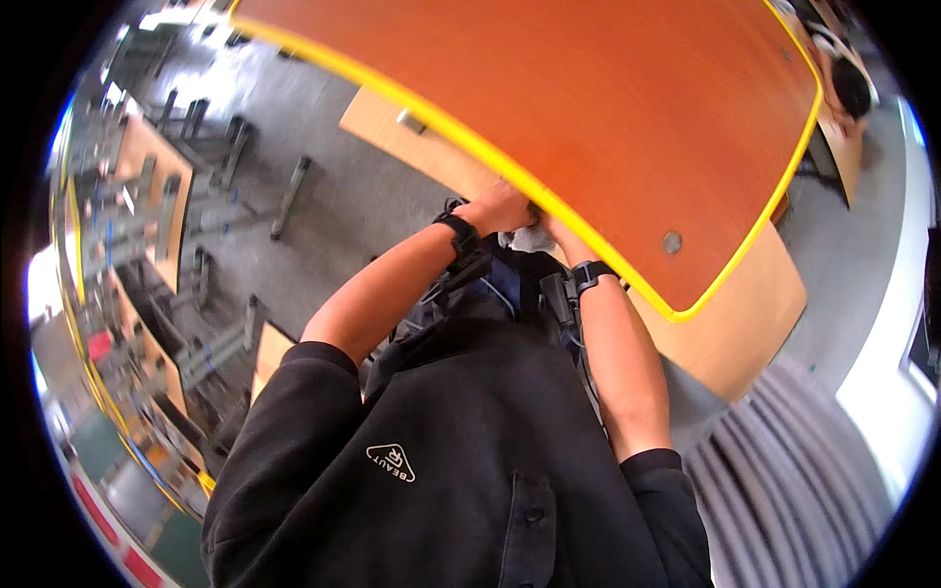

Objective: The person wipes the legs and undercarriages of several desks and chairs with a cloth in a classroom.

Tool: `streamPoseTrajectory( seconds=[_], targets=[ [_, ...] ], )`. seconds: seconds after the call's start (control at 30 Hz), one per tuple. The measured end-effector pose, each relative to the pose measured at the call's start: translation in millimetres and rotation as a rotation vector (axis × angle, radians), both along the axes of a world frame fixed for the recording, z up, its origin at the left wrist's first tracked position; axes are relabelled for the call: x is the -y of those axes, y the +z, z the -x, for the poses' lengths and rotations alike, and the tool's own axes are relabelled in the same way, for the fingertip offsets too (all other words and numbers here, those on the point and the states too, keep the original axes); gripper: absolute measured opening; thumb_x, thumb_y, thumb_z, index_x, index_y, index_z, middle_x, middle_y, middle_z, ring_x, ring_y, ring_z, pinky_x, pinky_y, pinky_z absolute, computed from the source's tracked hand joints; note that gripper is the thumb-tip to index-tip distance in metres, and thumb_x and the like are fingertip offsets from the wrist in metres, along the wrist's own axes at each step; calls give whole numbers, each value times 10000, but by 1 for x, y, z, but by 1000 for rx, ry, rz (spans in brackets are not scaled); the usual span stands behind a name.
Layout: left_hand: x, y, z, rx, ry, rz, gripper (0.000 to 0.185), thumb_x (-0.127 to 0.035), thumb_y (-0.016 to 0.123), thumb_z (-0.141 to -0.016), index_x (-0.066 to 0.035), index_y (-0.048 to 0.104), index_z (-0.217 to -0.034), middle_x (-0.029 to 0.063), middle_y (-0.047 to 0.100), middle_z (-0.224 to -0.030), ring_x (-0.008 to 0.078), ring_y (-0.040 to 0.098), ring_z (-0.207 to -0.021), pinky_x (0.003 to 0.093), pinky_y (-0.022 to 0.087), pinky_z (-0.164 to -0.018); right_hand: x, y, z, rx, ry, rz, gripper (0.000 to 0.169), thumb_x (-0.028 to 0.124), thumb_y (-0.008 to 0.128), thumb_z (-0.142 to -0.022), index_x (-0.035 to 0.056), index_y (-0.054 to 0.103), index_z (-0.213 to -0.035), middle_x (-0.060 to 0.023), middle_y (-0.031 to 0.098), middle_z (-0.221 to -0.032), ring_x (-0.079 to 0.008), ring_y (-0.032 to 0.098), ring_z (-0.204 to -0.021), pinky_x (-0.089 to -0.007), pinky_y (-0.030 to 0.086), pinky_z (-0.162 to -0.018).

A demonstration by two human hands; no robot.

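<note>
A reddish-brown wooden board (559,110) with yellow edging, perhaps a tabletop, spans the upper view and overlaps a light wood desk (717,323). My left hand (506,206) is at its near edge, fingers curled and partly hidden. Just beneath that edge is my right hand (560,232); only the part by the wrist shows. Between the two hands lies a crumpled greyish-white thing (531,239), seemingly a cloth. Whether either hand grips it or the board is hidden. Both wrists wear black straps.
Desks with light wood tops (158,198) and grey metal legs stand at left on a grey floor (331,140). A small silvery block (412,121) rests on the near desk. Another person (845,88) is at the upper right. Grey ribbed material (786,470) fills the lower right.
</note>
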State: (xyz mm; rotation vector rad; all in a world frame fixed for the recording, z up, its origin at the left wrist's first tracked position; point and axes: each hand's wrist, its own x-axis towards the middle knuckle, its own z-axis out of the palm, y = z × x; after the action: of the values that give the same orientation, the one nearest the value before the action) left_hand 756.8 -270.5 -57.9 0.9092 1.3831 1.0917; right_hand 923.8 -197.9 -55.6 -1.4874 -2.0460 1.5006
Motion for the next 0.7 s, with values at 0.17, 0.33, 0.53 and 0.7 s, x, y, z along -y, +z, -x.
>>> streamPoseTrajectory(
  seconds=[0.17,0.33,0.53,0.7],
  targets=[
    [14,-23,-46,-938,-58,-59,427,-121,608,-794,24,445,-1161,240,606,-1081,388,577,-1066,443,476,-906,-22,-30,3,150,298,235,522,447,482,-946,-30,674,-1035,-192,702,-977,-241,648,-948,-381,484,-819],
    [14,29,-68,-1120,12,63,367,-79,562,-815,67,481,-1143,211,616,-1055,353,598,-1036,411,494,-886,-17,-58,-6,192,236,69,448,370,493,-953,-31,670,-1046,-187,704,-991,-203,639,-942,-360,486,-809],
    [-3,29,-63,-1060,-92,150,323,-62,572,-803,70,501,-1088,218,623,-1033,348,612,-1018,417,508,-867,-9,7,8,509,269,-3,482,413,507,-895,-8,665,-1067,-271,646,-1083,-416,614,-1049,-453,486,-880],
    [-7,1,-55,-1035,12,47,329,-169,594,-801,53,569,-1042,211,629,-1029,318,641,-967,413,545,-770,-24,4,27,801,148,25,455,350,528,-887,5,631,-1165,-237,626,-1193,-366,611,-1093,-435,479,-914]
  ],
)
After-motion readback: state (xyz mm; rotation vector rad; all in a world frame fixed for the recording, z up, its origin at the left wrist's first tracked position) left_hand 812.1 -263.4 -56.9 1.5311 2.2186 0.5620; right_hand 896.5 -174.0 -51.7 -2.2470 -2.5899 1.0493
